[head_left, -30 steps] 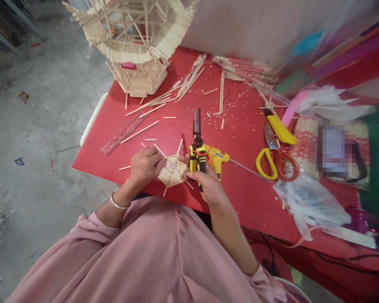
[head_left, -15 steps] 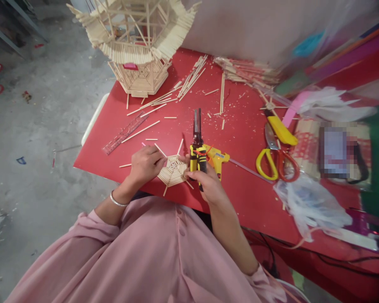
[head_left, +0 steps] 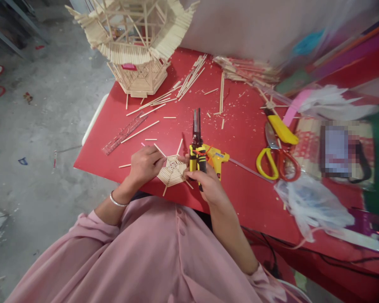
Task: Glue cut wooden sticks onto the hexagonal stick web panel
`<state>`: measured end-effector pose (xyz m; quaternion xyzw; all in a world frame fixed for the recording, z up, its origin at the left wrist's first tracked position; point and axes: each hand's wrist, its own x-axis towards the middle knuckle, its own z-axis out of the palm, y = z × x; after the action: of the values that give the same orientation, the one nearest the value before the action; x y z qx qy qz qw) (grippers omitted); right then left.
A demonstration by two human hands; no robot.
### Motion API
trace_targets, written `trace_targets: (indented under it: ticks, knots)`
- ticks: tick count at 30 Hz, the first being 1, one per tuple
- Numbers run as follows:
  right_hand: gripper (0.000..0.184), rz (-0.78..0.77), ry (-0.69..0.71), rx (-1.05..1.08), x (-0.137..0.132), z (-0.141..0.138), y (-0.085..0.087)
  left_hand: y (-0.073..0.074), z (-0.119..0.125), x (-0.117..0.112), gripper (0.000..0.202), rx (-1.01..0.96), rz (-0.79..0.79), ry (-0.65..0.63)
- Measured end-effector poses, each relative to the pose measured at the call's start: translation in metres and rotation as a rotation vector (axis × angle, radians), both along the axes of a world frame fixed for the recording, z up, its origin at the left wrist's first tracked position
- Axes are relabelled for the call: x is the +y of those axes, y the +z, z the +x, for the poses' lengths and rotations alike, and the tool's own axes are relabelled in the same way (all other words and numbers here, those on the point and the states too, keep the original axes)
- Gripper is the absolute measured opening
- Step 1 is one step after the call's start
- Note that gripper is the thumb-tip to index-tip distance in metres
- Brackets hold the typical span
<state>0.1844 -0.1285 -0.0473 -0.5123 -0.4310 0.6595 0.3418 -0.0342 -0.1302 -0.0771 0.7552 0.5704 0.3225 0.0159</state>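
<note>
A flat web-shaped panel of thin wooden sticks (head_left: pixel 172 176) lies near the table's front edge, its spokes poking outward. My left hand (head_left: pixel 145 165) is closed at the panel's left side, thumb and fingertips pinched at its edge. In my right hand (head_left: pixel 212 182) is a pair of yellow-and-black handled snips (head_left: pixel 197 145), dark blades pointing away from me. The right fingertips also reach the panel's right edge. Just behind that hand lies a yellow glue gun (head_left: pixel 219 157), partly hidden, with a glue stick trailing right.
A stick-built pagoda model (head_left: pixel 142 54) stands at the back left. Loose sticks (head_left: pixel 191 78) and a clear ruler (head_left: pixel 124 134) lie on the red table (head_left: pixel 236 202). To the right are scissors (head_left: pixel 273 164), a yellow-handled cutter (head_left: pixel 282 128) and a plastic bag (head_left: pixel 312 204).
Both hands, the snips and the panel keep nearly the same place. Only a very slight shift of the camera view shows.
</note>
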Motion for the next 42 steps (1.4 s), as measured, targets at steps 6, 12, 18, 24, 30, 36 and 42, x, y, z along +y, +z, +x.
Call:
trace_targets:
  ticks: [6,12,18,24,30,36,42]
  knots:
    - [0.047,0.001,0.007,0.004,0.001,-0.001,0.001,0.0,0.0,0.0,0.026,-0.005,0.042,-0.007]
    - [0.046,-0.029,-0.003,0.008,0.0,-0.001,0.002,0.0,0.0,0.0,0.026,-0.005,0.007,0.001]
    - [0.052,-0.081,-0.026,0.051,0.001,-0.003,0.007,0.0,0.0,0.0,0.028,0.005,-0.016,0.004]
    - [0.054,-0.075,-0.022,0.037,0.001,-0.002,0.006,0.001,0.001,0.0,0.028,0.01,0.004,0.004]
    - [0.05,-0.062,-0.027,0.025,0.0,-0.003,0.01,0.0,0.001,-0.001,0.027,-0.016,0.021,0.013]
    - [0.036,0.193,0.123,-0.192,-0.013,0.009,0.03,0.027,-0.001,0.0,0.02,-0.287,0.195,0.097]
    - [0.069,0.497,0.132,-0.571,-0.033,0.018,0.027,0.071,0.001,0.005,0.025,-0.55,0.17,0.098]
